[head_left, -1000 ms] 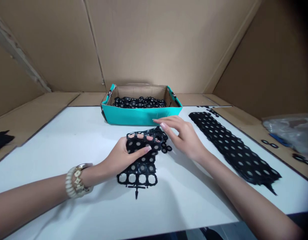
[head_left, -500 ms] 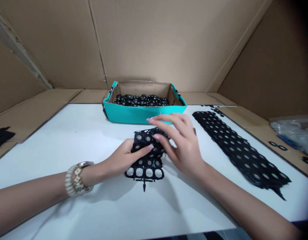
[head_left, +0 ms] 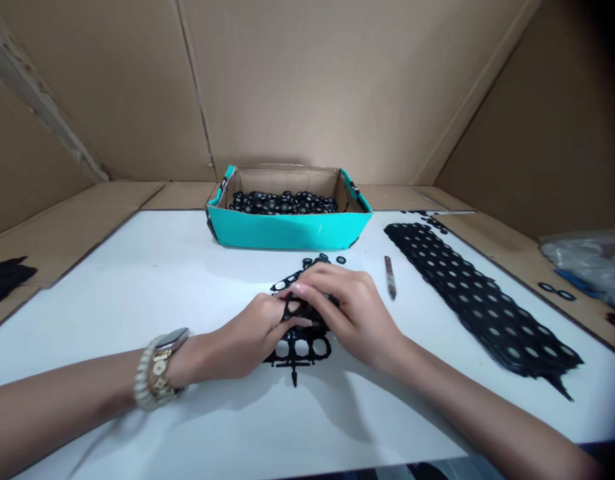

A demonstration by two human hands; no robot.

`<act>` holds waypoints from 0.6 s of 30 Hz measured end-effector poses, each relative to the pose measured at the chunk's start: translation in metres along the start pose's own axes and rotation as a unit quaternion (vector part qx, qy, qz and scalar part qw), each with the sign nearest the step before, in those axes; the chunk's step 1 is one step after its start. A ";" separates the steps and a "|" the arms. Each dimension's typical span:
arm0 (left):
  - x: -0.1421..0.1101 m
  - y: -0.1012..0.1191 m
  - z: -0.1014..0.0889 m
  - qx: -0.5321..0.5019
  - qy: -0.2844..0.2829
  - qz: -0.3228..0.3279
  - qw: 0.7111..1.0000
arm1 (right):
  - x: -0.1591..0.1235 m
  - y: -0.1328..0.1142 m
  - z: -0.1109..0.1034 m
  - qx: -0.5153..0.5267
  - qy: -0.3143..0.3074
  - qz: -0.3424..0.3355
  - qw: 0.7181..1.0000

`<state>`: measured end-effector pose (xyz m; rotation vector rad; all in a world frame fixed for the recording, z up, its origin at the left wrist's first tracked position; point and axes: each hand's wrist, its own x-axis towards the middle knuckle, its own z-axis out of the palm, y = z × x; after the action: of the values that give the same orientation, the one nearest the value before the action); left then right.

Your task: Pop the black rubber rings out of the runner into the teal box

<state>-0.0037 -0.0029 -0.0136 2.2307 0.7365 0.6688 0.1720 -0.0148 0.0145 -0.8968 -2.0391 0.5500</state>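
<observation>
My left hand (head_left: 252, 333) grips a black rubber sheet with rows of round holes (head_left: 302, 348) over the white table. Its thumb lies on top of the sheet. My right hand (head_left: 354, 303) is closed in a pinch on the same sheet, its fingertips meeting the left hand's fingers. The middle of the sheet is hidden by both hands. At the sheet's near end, open holes and a short pointed tab show. Just beyond the hands lie a few loose black rings (head_left: 341, 260).
A teal cardboard box (head_left: 287, 231) holding many black rings stands at the back. To the right are a small pointed metal tool (head_left: 390, 277) and a long stack of black perforated sheets (head_left: 477, 293). A clear plastic bag (head_left: 587, 263) sits far right, black scraps (head_left: 10, 279) far left.
My right hand has come down from above the sheet and closed on it. The sheet's near rows now show open holes. Loose rings and the metal tool have come into view.
</observation>
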 end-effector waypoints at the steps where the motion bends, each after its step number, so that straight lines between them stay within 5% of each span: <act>1: 0.001 -0.001 0.000 -0.004 0.003 0.001 1.000 | 0.001 0.000 0.000 0.022 0.022 0.028 0.999; 6: 0.004 -0.002 -0.001 -0.010 0.028 -0.025 0.999 | 0.009 0.022 -0.011 0.162 0.205 0.101 0.960; 9: 0.004 0.001 -0.003 -0.024 0.036 -0.059 0.997 | 0.013 0.050 -0.026 0.123 0.275 0.087 0.950; 14: 0.004 0.011 -0.004 -0.168 0.041 -0.164 0.971 | 0.013 0.072 -0.034 -0.048 0.125 0.107 0.985; 18: 0.005 0.010 -0.002 -0.190 0.058 -0.170 0.965 | 0.010 0.049 -0.032 -0.111 0.110 0.021 0.987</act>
<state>0.0020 -0.0050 -0.0036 1.6783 0.9363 0.7030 0.2138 0.0267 0.0064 -1.0842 -1.9082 0.2350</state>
